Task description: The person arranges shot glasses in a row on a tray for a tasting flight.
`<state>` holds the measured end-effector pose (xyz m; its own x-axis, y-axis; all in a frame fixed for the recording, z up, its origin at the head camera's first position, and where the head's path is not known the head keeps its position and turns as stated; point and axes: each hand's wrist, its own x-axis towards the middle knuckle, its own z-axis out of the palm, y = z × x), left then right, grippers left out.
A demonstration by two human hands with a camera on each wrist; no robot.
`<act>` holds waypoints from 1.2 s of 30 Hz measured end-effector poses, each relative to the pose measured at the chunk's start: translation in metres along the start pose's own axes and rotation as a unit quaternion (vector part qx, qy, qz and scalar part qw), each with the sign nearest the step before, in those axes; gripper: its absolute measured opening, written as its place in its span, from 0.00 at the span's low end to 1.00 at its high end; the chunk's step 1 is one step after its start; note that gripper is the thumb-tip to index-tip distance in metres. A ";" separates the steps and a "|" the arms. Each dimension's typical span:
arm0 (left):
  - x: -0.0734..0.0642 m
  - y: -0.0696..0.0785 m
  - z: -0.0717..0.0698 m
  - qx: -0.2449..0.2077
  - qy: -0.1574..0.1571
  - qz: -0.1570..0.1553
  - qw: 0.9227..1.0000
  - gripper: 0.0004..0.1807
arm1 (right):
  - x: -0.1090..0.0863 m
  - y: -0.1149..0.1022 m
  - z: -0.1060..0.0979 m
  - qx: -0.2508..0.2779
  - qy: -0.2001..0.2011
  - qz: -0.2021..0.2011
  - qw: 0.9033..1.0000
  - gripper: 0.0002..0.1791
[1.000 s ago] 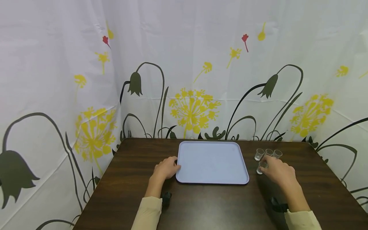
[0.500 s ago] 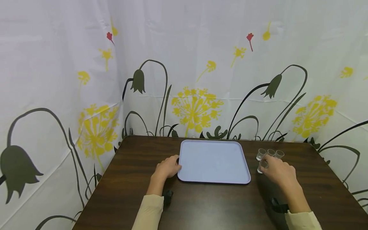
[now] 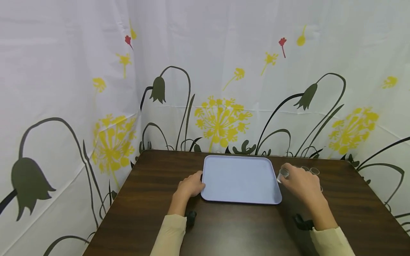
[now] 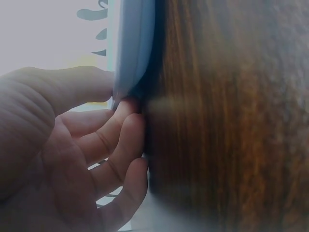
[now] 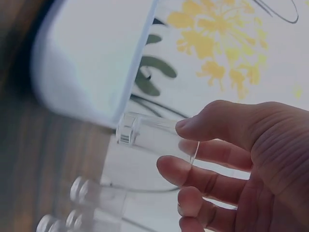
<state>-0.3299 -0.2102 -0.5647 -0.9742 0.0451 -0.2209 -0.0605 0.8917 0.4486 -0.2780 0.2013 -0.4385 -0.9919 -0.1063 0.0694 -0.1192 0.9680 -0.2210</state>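
A small clear shot glass [image 3: 283, 173] is pinched between thumb and fingers of my right hand [image 3: 302, 185], beside the tray's right edge. In the right wrist view, that shot glass [image 5: 154, 135] is off the table, its thick base toward the tray. My left hand [image 3: 189, 185] holds the left edge of a pale blue rectangular tray [image 3: 241, 179]. Seen from the left wrist, the thumb is on one side of the tray's rim [image 4: 133, 48] and fingertips are on the other. The tray lies on the table with nothing on it.
More shot glasses [image 3: 314, 171] stand on the dark wooden table [image 3: 237, 227] behind and beside my right hand, partly hidden by it. In the right wrist view, several glasses [image 5: 79, 191] show at lower left. A flower-printed curtain [image 3: 205, 71] hangs behind the table.
My right hand has lifted the shot glass from the near side of the group and carried it left toward the tray. The left hand keeps its hold. The head view has shifted slightly.
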 end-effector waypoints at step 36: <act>-0.001 0.003 -0.002 -0.009 -0.010 -0.011 1.000 0.35 | 0.053 -0.118 0.042 0.003 -0.013 -0.108 0.994 0.20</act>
<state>-0.3296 -0.2087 -0.5617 -0.9682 0.0356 -0.2477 -0.0851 0.8841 0.4595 -0.3182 0.0716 -0.4498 -0.9440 -0.3174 0.0901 -0.3295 0.9208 -0.2086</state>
